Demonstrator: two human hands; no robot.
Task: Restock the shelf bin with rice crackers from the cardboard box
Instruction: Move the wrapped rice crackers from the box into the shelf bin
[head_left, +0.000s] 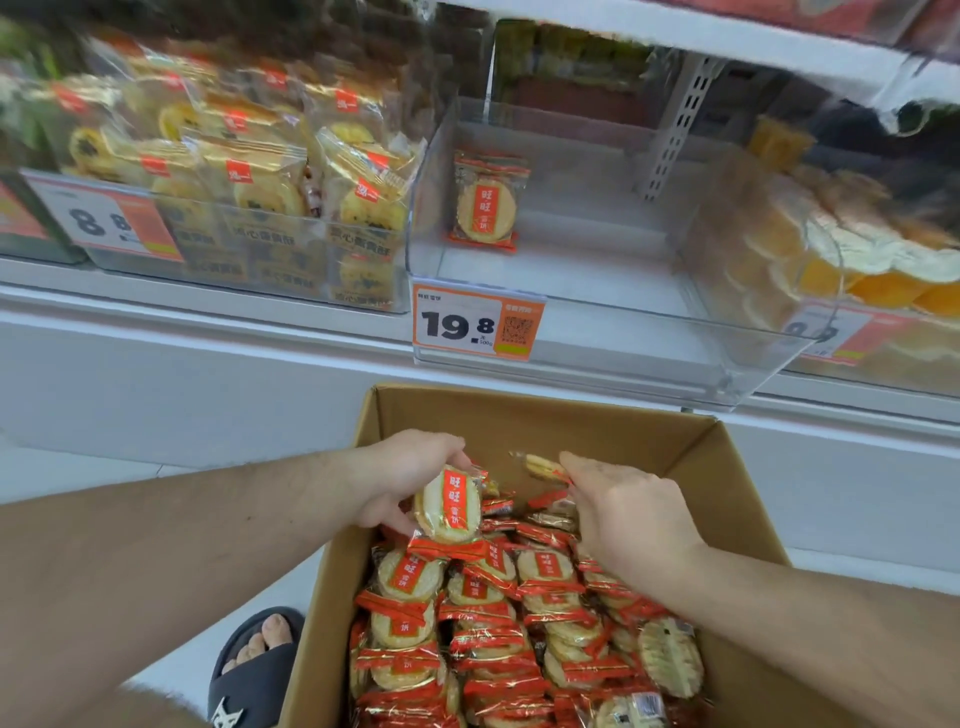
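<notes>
Over the box (519, 415), left hand (400, 475) grips a cracker pack (449, 506); right hand (631, 512) pinches another pack (543, 465). One pack (485, 202) stands in the bin (623, 358).

Count, head view. Clear shelf bins (571, 332): 3 visible, at 10, 12 and 2 o'clock. Rice cracker packs in the 12 o'clock bin: 1 (485, 200). Cardboard box (524, 415): 1, at 6 o'clock. Packs inside the box (498, 623): too many and overlapping to count. Packs in hands: 2, 1 in left hand (405, 475), 1 in right hand (631, 512). Price tags: 3; the centre one (475, 322) reads 19.8.
</notes>
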